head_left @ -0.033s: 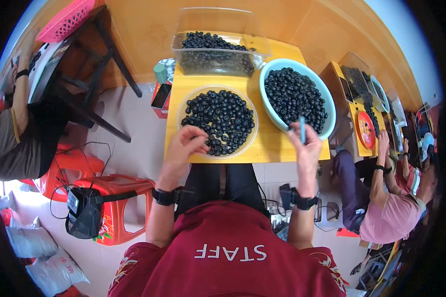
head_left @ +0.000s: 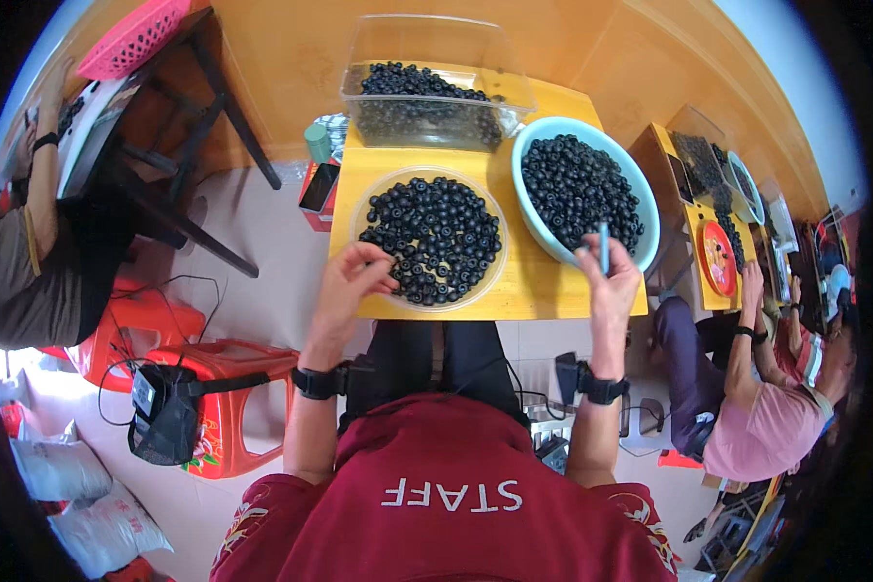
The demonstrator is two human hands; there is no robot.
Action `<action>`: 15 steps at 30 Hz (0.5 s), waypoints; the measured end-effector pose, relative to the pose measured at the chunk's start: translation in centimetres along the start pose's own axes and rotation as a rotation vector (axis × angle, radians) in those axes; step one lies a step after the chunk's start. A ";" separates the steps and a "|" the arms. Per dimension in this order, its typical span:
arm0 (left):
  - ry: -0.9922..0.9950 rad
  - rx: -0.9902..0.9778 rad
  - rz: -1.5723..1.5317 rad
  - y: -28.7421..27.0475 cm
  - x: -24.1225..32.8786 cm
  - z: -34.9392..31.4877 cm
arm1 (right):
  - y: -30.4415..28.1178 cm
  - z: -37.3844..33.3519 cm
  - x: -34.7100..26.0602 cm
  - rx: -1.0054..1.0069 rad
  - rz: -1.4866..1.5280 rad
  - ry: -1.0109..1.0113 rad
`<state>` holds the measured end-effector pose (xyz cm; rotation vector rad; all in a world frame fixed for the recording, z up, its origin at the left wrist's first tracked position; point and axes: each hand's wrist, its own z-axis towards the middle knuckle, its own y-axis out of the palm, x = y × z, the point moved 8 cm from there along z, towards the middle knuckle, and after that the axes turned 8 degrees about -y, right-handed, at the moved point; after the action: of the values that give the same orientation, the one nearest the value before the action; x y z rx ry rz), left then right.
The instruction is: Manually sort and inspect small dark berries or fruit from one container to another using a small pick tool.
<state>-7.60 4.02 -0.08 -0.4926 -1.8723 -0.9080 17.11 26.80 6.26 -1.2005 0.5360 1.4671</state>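
My left hand [head_left: 351, 281] is at the near left rim of a shallow clear round tray [head_left: 368, 194] of black beads [head_left: 436, 218]. Its thumb and fingers come together in a pinch; whatever is between them is too small to make out. In my right hand [head_left: 611, 286] a slim light blue pen-like tool [head_left: 604, 248] points away from me. That hand is at the near rim of a pale turquoise basin [head_left: 649, 209], heaped with more black beads. Behind the tray stands a clear plastic box [head_left: 412, 134], partly filled with the same beads.
All this stands on a yellow wooden table [head_left: 524, 296]. A phone [head_left: 318, 187] lies on a red box left of it, beside a green-lidded container [head_left: 317, 143]. Red stools [head_left: 228, 427] are at lower left. Other people work at tables on both sides.
My left hand has shifted slightly left, away from the tray's beads. My right hand has moved a little to the right with the blue tool.
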 end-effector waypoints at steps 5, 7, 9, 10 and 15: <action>0.111 0.174 0.225 -4.0 1.0 0.3 | -0.9 3.2 1.5 -0.014 -0.416 -0.044; 0.120 0.209 0.291 -3.9 0.8 0.3 | -0.1 2.9 1.7 -0.091 -0.503 -0.034; 0.266 0.145 0.552 -2.8 0.6 0.7 | 0.0 2.6 1.6 -0.048 -0.447 -0.046; 0.263 0.142 0.552 -2.3 0.6 0.8 | -0.3 2.4 1.4 0.004 -0.397 -0.054; 0.320 0.029 0.891 1.5 0.2 1.3 | -1.1 0.2 0.5 0.081 -0.270 -0.006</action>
<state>-7.49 5.92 0.35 -0.9884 -1.1717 -0.3234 18.17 27.48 6.20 -1.1561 0.4079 1.2085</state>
